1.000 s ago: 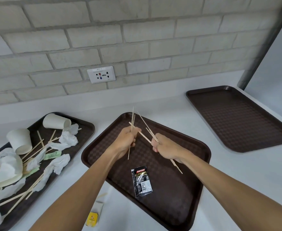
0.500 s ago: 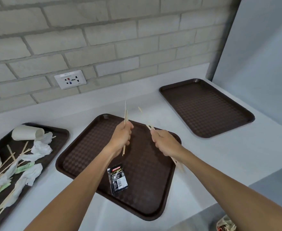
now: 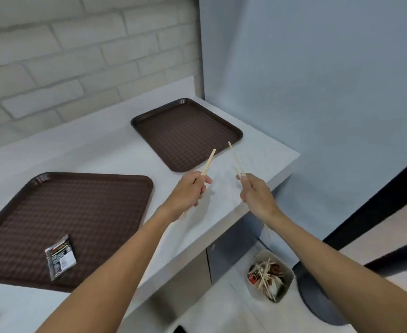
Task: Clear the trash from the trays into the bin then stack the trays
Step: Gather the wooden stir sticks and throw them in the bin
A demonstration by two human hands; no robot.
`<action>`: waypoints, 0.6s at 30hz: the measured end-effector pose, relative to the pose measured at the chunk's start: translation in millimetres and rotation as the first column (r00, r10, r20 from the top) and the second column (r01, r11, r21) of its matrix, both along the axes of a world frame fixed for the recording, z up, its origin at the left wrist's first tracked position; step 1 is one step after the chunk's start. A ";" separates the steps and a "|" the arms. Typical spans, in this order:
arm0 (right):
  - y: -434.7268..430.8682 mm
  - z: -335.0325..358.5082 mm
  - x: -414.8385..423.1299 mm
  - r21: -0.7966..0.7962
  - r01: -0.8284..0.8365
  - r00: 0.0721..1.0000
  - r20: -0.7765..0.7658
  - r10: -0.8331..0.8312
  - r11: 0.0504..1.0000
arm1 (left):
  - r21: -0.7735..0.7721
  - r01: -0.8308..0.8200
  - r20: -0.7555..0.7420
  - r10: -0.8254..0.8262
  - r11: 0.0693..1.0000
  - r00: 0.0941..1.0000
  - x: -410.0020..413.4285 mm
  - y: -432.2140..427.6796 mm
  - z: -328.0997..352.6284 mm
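Note:
My left hand (image 3: 190, 193) grips a few thin wooden sticks (image 3: 208, 162) that poke up past its fingers. My right hand (image 3: 257, 194) holds another few wooden sticks (image 3: 236, 157). Both hands hover over the white counter's right end, between two brown trays. The near tray (image 3: 24, 193) at the left carries one dark sachet (image 3: 60, 259). The far tray (image 3: 233, 131) is bare. On the floor below the counter's corner stands a small grey bin (image 3: 282, 296) with sticks and wrappers inside.
The white counter (image 3: 96, 150) runs along a white brick wall and ends at a blue-grey panel (image 3: 317, 92) on the right. Its front edge drops to cabinet doors (image 3: 221, 260). A dark round base (image 3: 317, 296) sits on the floor beside the bin.
Both hands carried the sticks rightwards off the near tray to the counter's right end. The view swung right, so the cluttered left tray left the frame and the floor bin appeared.

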State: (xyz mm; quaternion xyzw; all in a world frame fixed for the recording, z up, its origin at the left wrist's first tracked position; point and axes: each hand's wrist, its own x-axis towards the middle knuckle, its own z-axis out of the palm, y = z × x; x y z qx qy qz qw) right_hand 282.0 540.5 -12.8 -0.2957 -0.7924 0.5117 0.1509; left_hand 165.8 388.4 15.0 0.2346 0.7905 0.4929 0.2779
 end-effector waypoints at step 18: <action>112.1 -239.2 212.7 -0.323 0.133 0.666 0.729 0.157 0.937 | -0.615 0.358 0.101 -0.381 0.703 0.919 158.4 124.7 -263.0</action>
